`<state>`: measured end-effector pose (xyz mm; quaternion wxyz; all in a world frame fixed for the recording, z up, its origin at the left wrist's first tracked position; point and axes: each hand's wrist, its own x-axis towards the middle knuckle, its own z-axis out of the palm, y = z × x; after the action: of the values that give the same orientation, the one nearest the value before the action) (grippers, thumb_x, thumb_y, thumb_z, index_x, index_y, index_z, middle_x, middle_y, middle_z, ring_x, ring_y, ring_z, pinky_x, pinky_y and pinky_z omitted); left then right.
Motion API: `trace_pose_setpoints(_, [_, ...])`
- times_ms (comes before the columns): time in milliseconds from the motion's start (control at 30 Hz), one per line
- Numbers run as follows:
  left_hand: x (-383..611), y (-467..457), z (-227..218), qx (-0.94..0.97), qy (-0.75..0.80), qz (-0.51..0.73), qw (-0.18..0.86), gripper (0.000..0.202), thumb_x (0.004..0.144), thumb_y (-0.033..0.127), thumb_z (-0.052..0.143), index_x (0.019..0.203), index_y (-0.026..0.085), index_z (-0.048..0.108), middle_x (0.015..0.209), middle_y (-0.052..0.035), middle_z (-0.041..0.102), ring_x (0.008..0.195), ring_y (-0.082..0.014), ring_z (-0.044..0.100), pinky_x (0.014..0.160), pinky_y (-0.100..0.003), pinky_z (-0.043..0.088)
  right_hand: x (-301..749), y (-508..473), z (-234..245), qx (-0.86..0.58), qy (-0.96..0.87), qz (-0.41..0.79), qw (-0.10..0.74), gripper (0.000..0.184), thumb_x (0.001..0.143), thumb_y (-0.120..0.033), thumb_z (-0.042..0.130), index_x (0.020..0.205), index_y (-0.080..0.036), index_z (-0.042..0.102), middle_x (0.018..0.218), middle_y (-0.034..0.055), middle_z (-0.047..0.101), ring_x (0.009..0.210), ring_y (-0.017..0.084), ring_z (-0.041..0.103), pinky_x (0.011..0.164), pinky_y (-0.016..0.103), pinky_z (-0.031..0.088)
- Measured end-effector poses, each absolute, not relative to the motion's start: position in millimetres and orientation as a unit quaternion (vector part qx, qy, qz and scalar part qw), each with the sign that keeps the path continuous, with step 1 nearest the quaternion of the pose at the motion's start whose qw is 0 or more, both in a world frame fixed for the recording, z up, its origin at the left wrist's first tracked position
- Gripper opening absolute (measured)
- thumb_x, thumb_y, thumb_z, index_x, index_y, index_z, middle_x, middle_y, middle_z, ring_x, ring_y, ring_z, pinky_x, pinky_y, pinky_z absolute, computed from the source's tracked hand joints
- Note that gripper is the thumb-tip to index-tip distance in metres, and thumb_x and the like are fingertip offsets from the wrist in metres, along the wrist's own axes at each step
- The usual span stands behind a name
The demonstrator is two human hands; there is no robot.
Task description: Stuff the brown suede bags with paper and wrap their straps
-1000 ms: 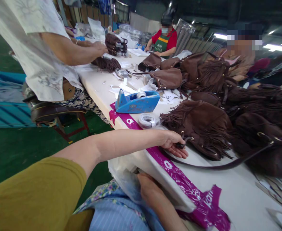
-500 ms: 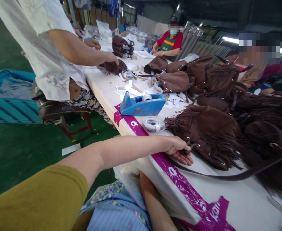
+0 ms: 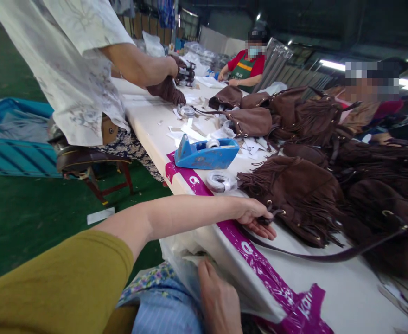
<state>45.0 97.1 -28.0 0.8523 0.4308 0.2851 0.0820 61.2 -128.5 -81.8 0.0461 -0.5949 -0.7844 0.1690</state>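
My left hand (image 3: 258, 220) reaches across the table's edge, palm partly up. Its thumb and forefinger pinch the dark drawstring (image 3: 278, 212) of a brown fringed bag (image 3: 297, 195), while the other fingers extend loosely. The bag lies on its side, its long strap (image 3: 311, 255) curving below the hand. Lower down, my right hand (image 3: 219, 294) is beside a clear plastic bag (image 3: 176, 255) hanging at the table's side. Its fingers are drawn together by a pale, thin piece at the bag's mouth; what exactly they grip is unclear.
A blue tape dispenser (image 3: 207, 154) and a wrapped coil (image 3: 221, 181) stand near the purple-taped edge (image 3: 259, 264). More brown bags (image 3: 385, 199) are heaped at right. A co-worker in a white shirt (image 3: 79, 69) handles a brown bag at left; others work farther back.
My right hand has come up into view beside the plastic bag. My left hand keeps its pinch, barely shifted. The white-shirted co-worker's arm has moved rightward, lifting a brown bag.
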Motion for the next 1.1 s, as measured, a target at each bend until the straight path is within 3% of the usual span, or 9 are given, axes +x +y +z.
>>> trace_pose_setpoints(67, [42,95,-22,0.401,0.314,0.057,0.859,0.033,0.096,0.027,0.040,0.090,0.005,0.064,0.073,-0.0142,0.070,0.066,-0.0190,0.069,0.057,-0.026,0.056,81,-133,-62,-0.592,-0.772,0.203,0.110,0.020,0.091,-0.025,0.044,0.084,-0.024,0.062,0.071,0.0037,0.069,0.055,0.018,0.063,0.050,0.024,0.039])
trace_pose_setpoints(167, [38,91,-9,0.370,0.344,0.037,0.862,0.039,0.098,0.025,0.034,0.081,0.006,0.063,0.065,-0.0120,0.067,0.061,-0.0172,0.067,0.056,-0.025,0.054,117,-128,-35,-0.627,-0.659,0.332,0.251,0.039,0.089,-0.056,0.044,0.076,-0.022,0.059,0.054,-0.0017,0.055,0.049,0.015,0.051,0.047,0.023,0.035])
trace_pose_setpoints(267, [35,90,4,0.367,0.361,0.044,0.856,0.040,0.098,0.027,0.034,0.074,0.009,0.062,0.063,-0.0091,0.066,0.061,-0.0158,0.066,0.059,-0.025,0.054,147,-109,-14,-0.646,-0.531,0.459,0.300,0.047,0.078,-0.067,0.052,0.076,-0.020,0.058,0.048,-0.0069,0.041,0.042,0.010,0.036,0.041,0.021,0.025])
trace_pose_setpoints(367, [36,95,14,0.381,0.377,0.065,0.842,0.039,0.096,0.027,0.038,0.068,0.011,0.061,0.059,-0.0066,0.064,0.057,-0.0140,0.063,0.063,-0.026,0.052,168,-82,-3,-0.641,-0.471,0.494,0.352,0.047,0.069,-0.066,0.062,0.072,-0.019,0.057,0.046,-0.0085,0.038,0.040,0.008,0.032,0.039,0.020,0.023])
trace_pose_setpoints(467, [37,102,23,0.400,0.389,0.094,0.824,0.035,0.092,0.026,0.044,0.064,0.013,0.062,0.058,-0.0043,0.063,0.054,-0.0136,0.059,0.064,-0.027,0.049,180,-50,0,-0.655,-0.473,0.439,0.392,0.041,0.067,-0.060,0.062,0.066,-0.020,0.053,0.044,-0.0084,0.038,0.035,0.007,0.033,0.035,0.020,0.023])
trace_pose_setpoints(600, [37,104,30,0.413,0.400,0.129,0.808,0.031,0.087,0.027,0.051,0.063,0.014,0.065,0.058,-0.0028,0.064,0.056,-0.0143,0.056,0.060,-0.025,0.044,189,-12,3,-0.681,-0.460,0.418,0.387,0.033,0.066,-0.055,0.058,0.067,-0.022,0.052,0.042,-0.0082,0.042,0.033,0.011,0.039,0.031,0.021,0.031])
trace_pose_setpoints(733, [35,103,30,0.406,0.415,0.135,0.803,0.032,0.085,0.030,0.052,0.063,0.013,0.067,0.059,-0.0026,0.063,0.052,-0.0144,0.053,0.056,-0.027,0.041,199,8,7,-0.674,-0.457,0.412,0.409,0.028,0.063,-0.048,0.063,0.065,-0.022,0.052,0.047,-0.0068,0.046,0.042,0.012,0.046,0.038,0.022,0.036])
trace_pose_setpoints(933, [36,103,26,0.402,0.416,0.143,0.803,0.020,0.072,0.029,0.072,0.062,0.013,0.065,0.059,-0.0025,0.064,0.050,-0.0150,0.053,0.057,-0.028,0.042,212,13,0,-0.653,-0.451,0.416,0.444,0.029,0.060,-0.044,0.069,0.075,-0.021,0.059,0.051,-0.0074,0.048,0.047,0.011,0.043,0.042,0.021,0.032])
trace_pose_setpoints(1100, [38,96,25,0.415,0.413,0.194,0.787,0.018,0.066,0.025,0.076,0.060,0.011,0.066,0.058,-0.0027,0.064,0.053,-0.0138,0.055,0.057,-0.026,0.043,206,15,-11,-0.632,-0.427,0.438,0.477,0.036,0.060,-0.049,0.071,0.075,-0.021,0.055,0.049,-0.0087,0.044,0.042,0.010,0.040,0.039,0.020,0.029])
